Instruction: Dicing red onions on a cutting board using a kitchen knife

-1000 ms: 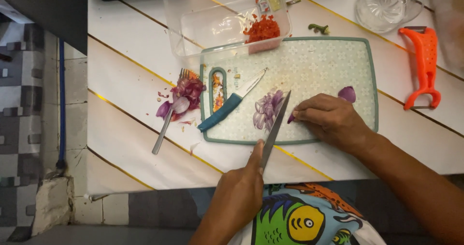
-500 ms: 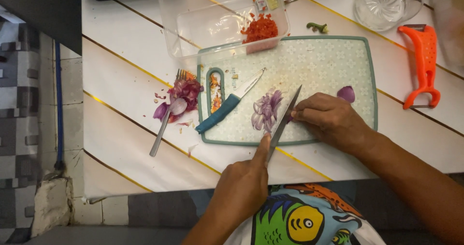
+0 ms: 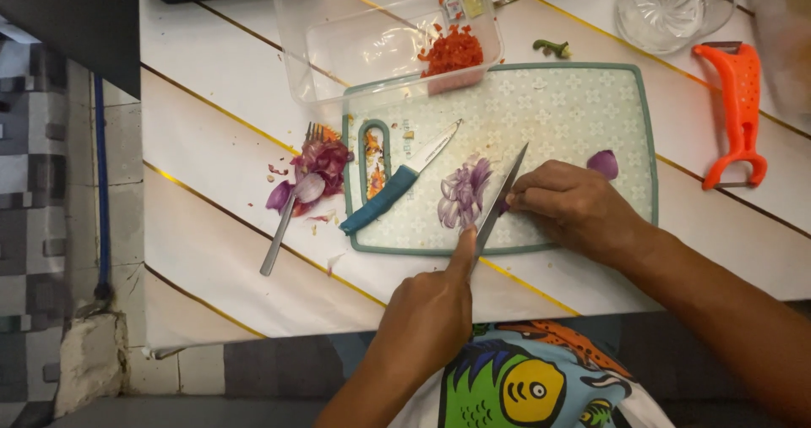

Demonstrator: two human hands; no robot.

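Hands on green-rimmed cutting board (image 3: 583, 98): left hand (image 3: 431, 318) gripping knife (image 3: 498, 204), right hand (image 3: 574, 208) pinching onion (image 3: 463, 193)

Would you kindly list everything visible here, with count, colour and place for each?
Patterned pale green plastic cutting board: one, on the white striped table.
Sliced purple onion pile: one, mid-board, beside the blade.
Purple onion piece: one, on the board's right part.
Steel chopping knife: one, silver blade, over the board.
Teal-handled small knife: one, lying on the board's left part.
Metal fork: one, left of the board, among purple onion peels.
Clear plastic tub: one, above the board, holding chopped red bits.
Orange peeler: one, far right.
Clear glass juicer: one, top right.
Left hand: grips the chopping knife.
Right hand: pressed on the board beside the blade.
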